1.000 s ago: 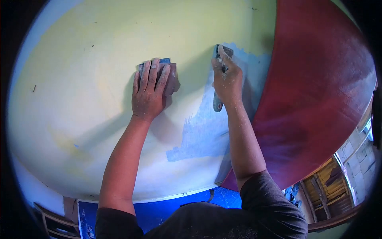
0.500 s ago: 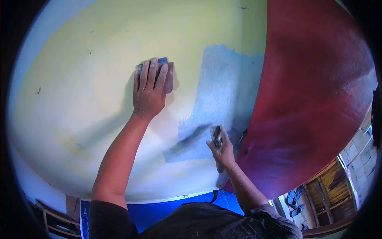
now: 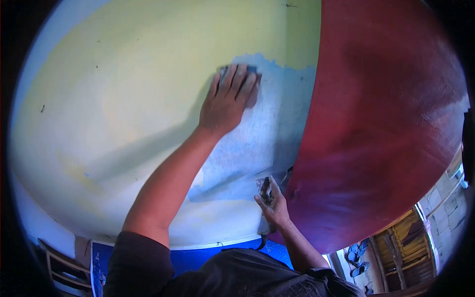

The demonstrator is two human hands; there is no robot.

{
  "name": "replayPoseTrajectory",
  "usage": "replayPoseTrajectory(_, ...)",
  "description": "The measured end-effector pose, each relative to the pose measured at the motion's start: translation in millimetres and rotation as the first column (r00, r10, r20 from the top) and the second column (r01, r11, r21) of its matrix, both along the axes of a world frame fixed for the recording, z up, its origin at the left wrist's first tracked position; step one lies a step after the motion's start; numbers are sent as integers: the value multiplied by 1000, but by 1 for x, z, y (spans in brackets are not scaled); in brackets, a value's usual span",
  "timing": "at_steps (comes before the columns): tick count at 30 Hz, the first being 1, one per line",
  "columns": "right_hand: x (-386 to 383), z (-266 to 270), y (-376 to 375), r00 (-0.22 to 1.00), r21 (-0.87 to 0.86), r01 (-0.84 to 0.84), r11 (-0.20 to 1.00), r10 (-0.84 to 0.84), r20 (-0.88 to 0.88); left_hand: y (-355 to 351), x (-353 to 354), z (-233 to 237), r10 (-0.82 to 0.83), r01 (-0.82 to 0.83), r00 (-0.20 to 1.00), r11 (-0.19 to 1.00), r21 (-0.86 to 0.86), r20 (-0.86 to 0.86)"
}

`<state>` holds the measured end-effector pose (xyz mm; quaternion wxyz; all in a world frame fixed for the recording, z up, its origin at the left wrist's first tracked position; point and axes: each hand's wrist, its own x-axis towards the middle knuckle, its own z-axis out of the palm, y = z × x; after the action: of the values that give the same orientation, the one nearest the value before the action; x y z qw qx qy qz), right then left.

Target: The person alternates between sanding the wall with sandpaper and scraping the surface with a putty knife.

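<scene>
Pressing a light, likely pliable sanding pad (image 3: 254, 95) to the wall (image 3: 123, 99) under flat fingers of the left hand (image 3: 226, 101); clenching a stiff scraper (image 3: 264, 186) by its handle in the right hand (image 3: 272, 207).

No words, labels or numbers can be read anywhere. The blue sheet (image 3: 99, 262) below the wall (image 3: 99, 123) shows only blurred pale marks.

Pale yellow-green over the wall (image 3: 123, 99), mottled with faint yellow smudges at 8 o'clock. Streaky light blue on the ragged-edged patch (image 3: 257, 143) near centre. Deep glossy red on the panel (image 3: 386, 109) at 3 o'clock. Bright blue on the band (image 3: 198, 260) at 6 o'clock. Dark grey for the shirt (image 3: 237, 277). Grey, dusted white, on the scraper (image 3: 264, 187) in the right hand (image 3: 274, 208).
</scene>
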<state>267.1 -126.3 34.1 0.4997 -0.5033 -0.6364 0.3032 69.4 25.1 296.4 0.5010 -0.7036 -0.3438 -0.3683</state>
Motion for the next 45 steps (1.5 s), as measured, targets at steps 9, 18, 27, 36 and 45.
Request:
replayPoseTrajectory(9,10,5,-5,999,-80,-53,995,52,-10,-9,-35,-133,96,-105,992,988,-113,-81)
replayPoseTrajectory(18,8,15,2,997,-14,-80,997,80,14,4,7,43,5,-8,999,998,63,36)
replayPoseTrajectory(27,10,12,11,998,-92,-63,994,63,-8,-3,-30,-63,129,-123,990,989,-84,64)
replayPoseTrajectory(36,12,40,20,985,186,-102,977,73,158,-49,-75,-197,242,-213,967,943,-256,84)
replayPoseTrajectory(45,-52,54,56,914,255,-89,963,-23,406,-67,-172,-188,347,-295,917,922,-252,198)
